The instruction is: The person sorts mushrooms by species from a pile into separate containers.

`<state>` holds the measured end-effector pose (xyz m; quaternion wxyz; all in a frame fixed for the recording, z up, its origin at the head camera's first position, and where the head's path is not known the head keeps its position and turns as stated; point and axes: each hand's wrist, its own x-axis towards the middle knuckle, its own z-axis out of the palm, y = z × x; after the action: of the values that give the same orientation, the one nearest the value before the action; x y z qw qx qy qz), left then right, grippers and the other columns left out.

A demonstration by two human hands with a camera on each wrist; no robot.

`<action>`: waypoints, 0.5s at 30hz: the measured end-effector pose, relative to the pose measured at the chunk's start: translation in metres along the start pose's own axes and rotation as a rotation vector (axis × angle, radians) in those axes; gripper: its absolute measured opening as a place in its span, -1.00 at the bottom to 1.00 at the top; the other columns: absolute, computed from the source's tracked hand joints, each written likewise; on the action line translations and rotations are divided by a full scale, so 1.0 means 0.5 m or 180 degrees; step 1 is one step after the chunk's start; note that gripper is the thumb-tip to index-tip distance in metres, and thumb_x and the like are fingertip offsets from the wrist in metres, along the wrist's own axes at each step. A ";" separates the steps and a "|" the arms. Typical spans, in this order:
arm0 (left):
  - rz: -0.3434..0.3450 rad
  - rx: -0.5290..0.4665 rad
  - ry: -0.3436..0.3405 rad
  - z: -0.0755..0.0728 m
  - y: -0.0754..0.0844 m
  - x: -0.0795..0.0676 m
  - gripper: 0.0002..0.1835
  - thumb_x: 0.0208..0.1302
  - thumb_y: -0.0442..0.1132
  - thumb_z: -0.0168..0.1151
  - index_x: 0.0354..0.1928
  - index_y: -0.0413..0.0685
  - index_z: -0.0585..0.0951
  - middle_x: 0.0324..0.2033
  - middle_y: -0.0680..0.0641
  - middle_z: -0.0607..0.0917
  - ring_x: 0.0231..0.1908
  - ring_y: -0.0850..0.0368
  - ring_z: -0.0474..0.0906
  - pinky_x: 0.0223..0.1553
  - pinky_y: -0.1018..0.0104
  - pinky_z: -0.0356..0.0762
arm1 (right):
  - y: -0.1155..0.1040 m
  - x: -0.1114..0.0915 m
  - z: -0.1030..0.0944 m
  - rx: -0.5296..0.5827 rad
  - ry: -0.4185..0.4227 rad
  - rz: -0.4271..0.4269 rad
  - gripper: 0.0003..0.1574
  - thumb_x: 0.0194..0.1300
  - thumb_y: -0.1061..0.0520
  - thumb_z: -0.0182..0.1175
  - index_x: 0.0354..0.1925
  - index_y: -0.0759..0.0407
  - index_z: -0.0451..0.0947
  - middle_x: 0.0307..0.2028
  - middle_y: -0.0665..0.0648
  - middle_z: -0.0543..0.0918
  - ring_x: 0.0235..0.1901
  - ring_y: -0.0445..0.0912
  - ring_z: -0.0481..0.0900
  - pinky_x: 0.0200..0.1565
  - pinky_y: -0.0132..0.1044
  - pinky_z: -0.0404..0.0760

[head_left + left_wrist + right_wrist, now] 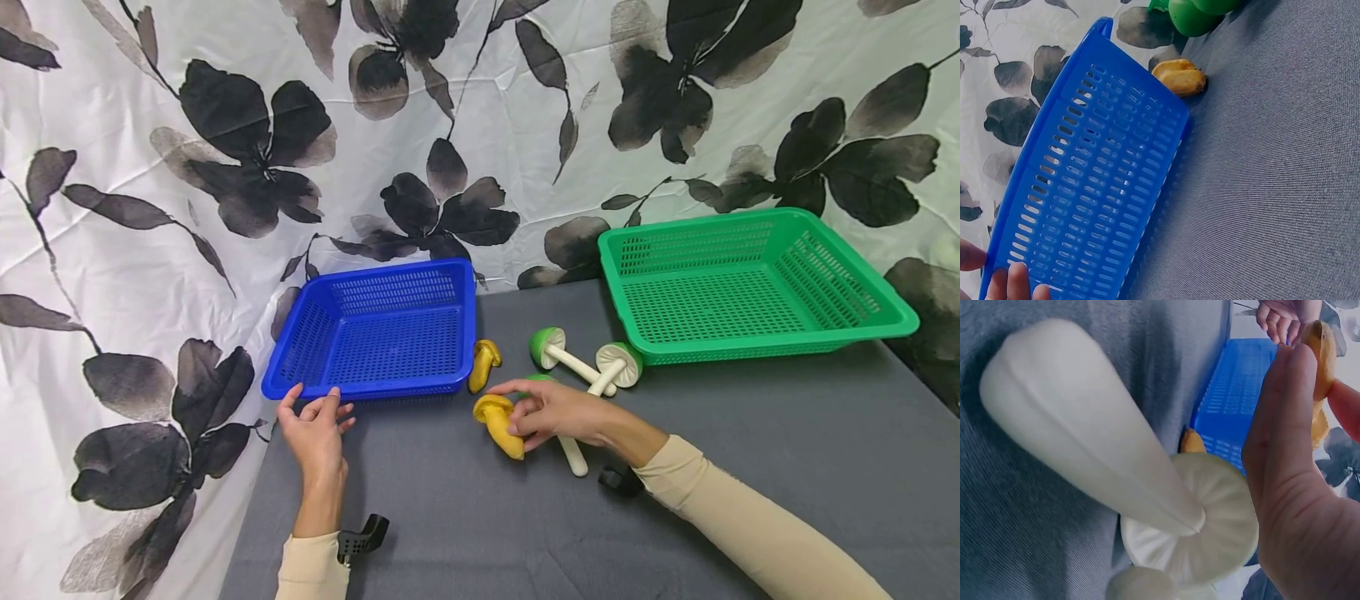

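My right hand point(558, 410) pinches a yellow toy mushroom point(504, 427) between thumb and fingers, raised over the grey cloth. The right wrist view shows this yellow mushroom point(1321, 359) at the fingertips. With thumb and fingertips, my left hand point(317, 429) grips the near left rim of a blue plastic basket point(367, 388). A second yellow mushroom point(484, 365) lies against the basket's right side. Close to my right hand are several green-capped mushrooms with white stems; one stem point(573, 457) is partly hidden by that hand, and another mushroom point(551, 346) lies farther back.
A green plastic basket point(757, 346) stands at the back right of the grey-covered table point(465, 533). Behind the table hangs a white curtain point(555, 75) with dark flowers. Another green-capped mushroom point(618, 367) lies by the green basket's near left corner.
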<state>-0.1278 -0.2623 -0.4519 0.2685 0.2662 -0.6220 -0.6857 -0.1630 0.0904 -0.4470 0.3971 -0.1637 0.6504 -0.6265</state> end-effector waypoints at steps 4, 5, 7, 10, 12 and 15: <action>-0.0003 0.0009 -0.0029 0.001 0.000 -0.001 -0.31 0.33 -0.31 0.38 0.36 0.02 0.21 -0.41 -0.01 0.66 -0.48 0.13 0.74 -0.50 0.27 0.73 | -0.011 -0.005 -0.005 0.0008 0.0098 -0.0026 -0.19 0.34 0.24 0.31 0.48 0.07 0.28 -0.18 0.18 0.66 -0.19 -0.05 0.67 -0.09 -0.01 0.76; -0.0006 0.0014 -0.0035 0.001 0.000 -0.002 -0.30 0.33 -0.31 0.38 0.37 0.02 0.20 -0.41 -0.01 0.66 -0.48 0.13 0.74 -0.50 0.27 0.73 | -0.014 -0.006 -0.006 0.0021 0.0128 -0.0018 -0.19 0.35 0.24 0.31 0.48 0.06 0.28 -0.18 0.17 0.66 -0.19 -0.05 0.67 -0.09 -0.02 0.76; -0.0015 0.0010 -0.0040 0.000 0.000 -0.003 -0.29 0.32 -0.32 0.38 0.38 0.01 0.19 -0.38 -0.06 0.66 -0.47 0.12 0.74 -0.50 0.26 0.73 | -0.018 -0.007 -0.008 0.0037 0.0162 -0.0024 -0.19 0.35 0.23 0.31 0.48 0.07 0.28 -0.19 0.18 0.66 -0.20 -0.05 0.67 -0.08 -0.01 0.76; -0.0019 0.0048 -0.0039 -0.002 -0.001 -0.003 -0.27 0.33 -0.31 0.38 0.40 0.02 0.18 -0.33 -0.13 0.67 -0.45 0.10 0.75 -0.48 0.24 0.74 | -0.022 -0.010 -0.010 0.0071 0.0198 -0.0061 -0.19 0.35 0.23 0.32 0.48 0.08 0.28 -0.17 0.19 0.66 -0.19 -0.02 0.68 -0.07 0.01 0.76; -0.0005 0.0087 -0.0056 -0.002 -0.001 -0.003 -0.26 0.34 -0.29 0.37 0.43 0.02 0.17 -0.32 -0.13 0.68 -0.43 0.08 0.77 -0.46 0.23 0.75 | -0.025 -0.012 -0.011 0.0098 0.0204 -0.0114 -0.18 0.34 0.23 0.32 0.48 0.10 0.27 -0.16 0.21 0.66 -0.17 0.00 0.70 -0.05 0.02 0.75; 0.0019 0.0128 -0.0103 -0.002 -0.002 -0.002 -0.23 0.36 -0.25 0.36 0.46 0.03 0.14 -0.32 -0.08 0.68 -0.40 0.06 0.79 -0.42 0.21 0.76 | -0.029 -0.016 -0.014 0.0157 0.0238 -0.0192 -0.17 0.34 0.23 0.32 0.49 0.12 0.26 -0.17 0.21 0.66 -0.16 0.02 0.71 -0.05 0.01 0.75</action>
<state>-0.1264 -0.2621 -0.4530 0.2551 0.2585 -0.6408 -0.6764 -0.1671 0.0984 -0.4314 0.3573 -0.1499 0.6438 -0.6598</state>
